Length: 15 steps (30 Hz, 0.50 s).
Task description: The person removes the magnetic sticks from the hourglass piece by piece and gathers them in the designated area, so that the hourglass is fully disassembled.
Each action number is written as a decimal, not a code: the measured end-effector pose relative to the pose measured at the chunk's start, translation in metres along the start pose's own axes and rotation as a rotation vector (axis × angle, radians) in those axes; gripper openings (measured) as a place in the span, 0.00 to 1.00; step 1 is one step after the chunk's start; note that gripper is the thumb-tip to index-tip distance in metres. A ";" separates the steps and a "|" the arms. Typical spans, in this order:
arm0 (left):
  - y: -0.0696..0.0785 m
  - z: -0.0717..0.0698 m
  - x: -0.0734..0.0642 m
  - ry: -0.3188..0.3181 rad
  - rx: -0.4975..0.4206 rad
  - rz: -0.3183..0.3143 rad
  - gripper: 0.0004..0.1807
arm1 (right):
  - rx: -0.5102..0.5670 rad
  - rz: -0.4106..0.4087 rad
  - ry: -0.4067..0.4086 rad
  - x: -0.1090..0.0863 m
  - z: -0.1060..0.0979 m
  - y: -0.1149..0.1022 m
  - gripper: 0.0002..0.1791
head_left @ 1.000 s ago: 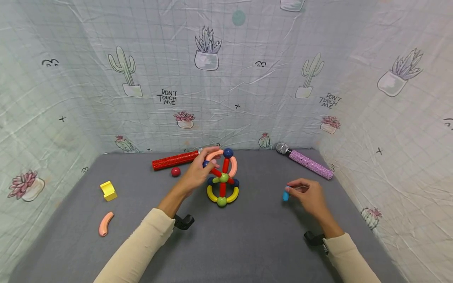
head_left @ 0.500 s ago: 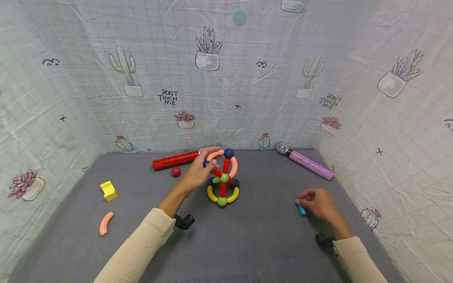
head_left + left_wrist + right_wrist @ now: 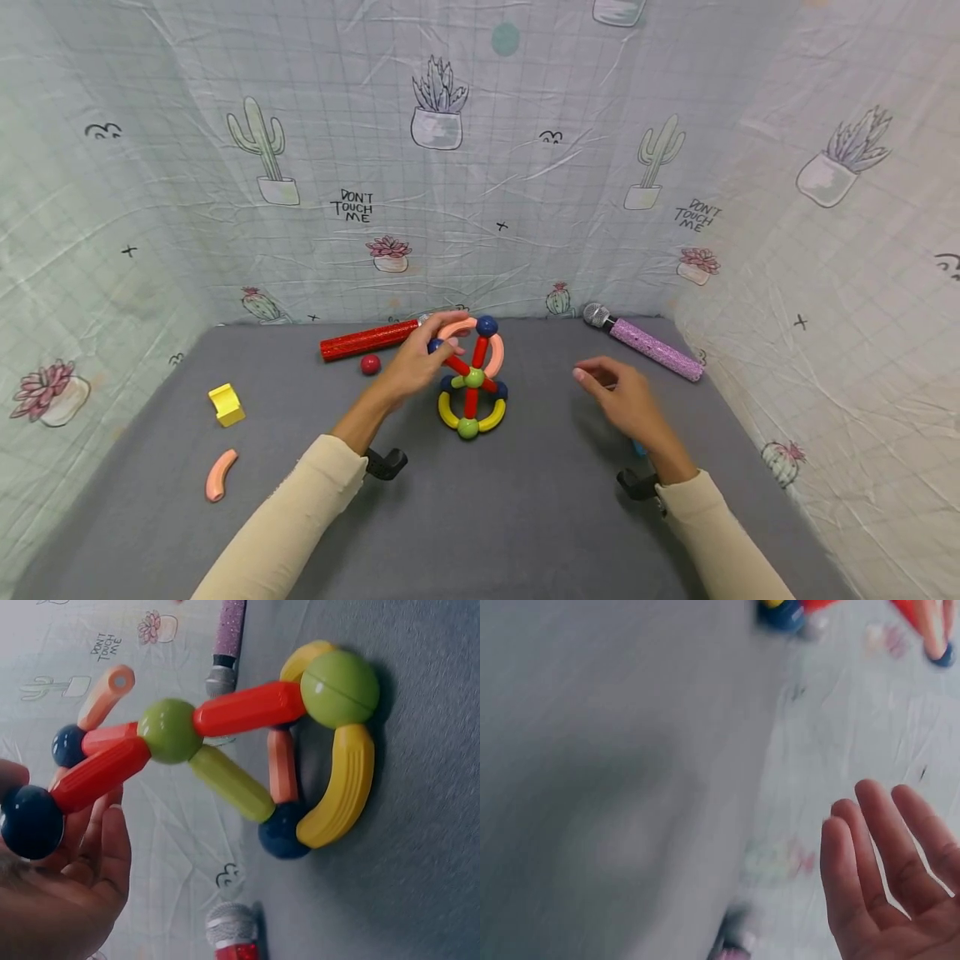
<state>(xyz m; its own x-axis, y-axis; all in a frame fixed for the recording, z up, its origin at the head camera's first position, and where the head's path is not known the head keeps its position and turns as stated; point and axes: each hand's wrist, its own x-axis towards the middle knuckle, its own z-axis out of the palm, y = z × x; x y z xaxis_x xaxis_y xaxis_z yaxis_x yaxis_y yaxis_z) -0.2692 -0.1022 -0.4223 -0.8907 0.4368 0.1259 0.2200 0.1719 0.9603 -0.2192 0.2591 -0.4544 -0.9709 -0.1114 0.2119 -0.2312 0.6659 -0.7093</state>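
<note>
In the middle of the table stands a magnetic ball-and-stick structure (image 3: pixel 472 402) of red, yellow, green and pink rods with green and dark blue balls. My left hand (image 3: pixel 412 367) grips its upper left part, near a blue ball (image 3: pixel 31 822) at the end of a red rod (image 3: pixel 101 774). The base ring of curved yellow rods (image 3: pixel 349 787) rests on the table. My right hand (image 3: pixel 626 400), holding nothing, is in the air right of the structure, its fingers loosely bent. A light blue rod (image 3: pixel 639 447) lies on the table, mostly hidden under my right wrist.
Behind my left hand lies a red glitter microphone (image 3: pixel 367 340), with a red ball (image 3: pixel 371 364) beside it. A purple glitter microphone (image 3: pixel 656 348) lies at the back right. At left are a yellow block (image 3: pixel 227 405) and a curved pink rod (image 3: pixel 221 475). Printed cloth (image 3: pixel 480 183) walls the table.
My right hand carried the light blue rod rightward, let it go on the table, then moved back left toward the structure. The left hand keeps its grip in place.
</note>
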 end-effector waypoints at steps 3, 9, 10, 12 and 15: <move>0.001 -0.005 0.004 -0.034 0.030 0.002 0.26 | 0.216 -0.015 -0.105 0.017 0.014 -0.020 0.23; 0.006 -0.015 0.013 -0.115 0.123 -0.001 0.25 | 0.603 0.097 -0.353 0.047 0.041 -0.054 0.38; 0.008 -0.015 0.014 -0.132 0.137 -0.003 0.25 | 0.647 0.125 -0.379 0.052 0.045 -0.057 0.40; 0.012 -0.016 0.017 -0.165 0.153 -0.001 0.26 | 0.742 0.177 -0.428 0.061 0.053 -0.061 0.44; 0.015 -0.017 0.020 -0.204 0.168 0.002 0.29 | 0.918 0.217 -0.501 0.073 0.065 -0.063 0.48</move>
<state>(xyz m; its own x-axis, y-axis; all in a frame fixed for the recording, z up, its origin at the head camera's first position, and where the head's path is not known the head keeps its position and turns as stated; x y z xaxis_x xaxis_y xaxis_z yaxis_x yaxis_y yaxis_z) -0.2907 -0.1053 -0.4012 -0.7954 0.6033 0.0584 0.2999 0.3079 0.9029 -0.2797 0.1612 -0.4377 -0.8634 -0.4868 -0.1323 0.1946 -0.0794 -0.9777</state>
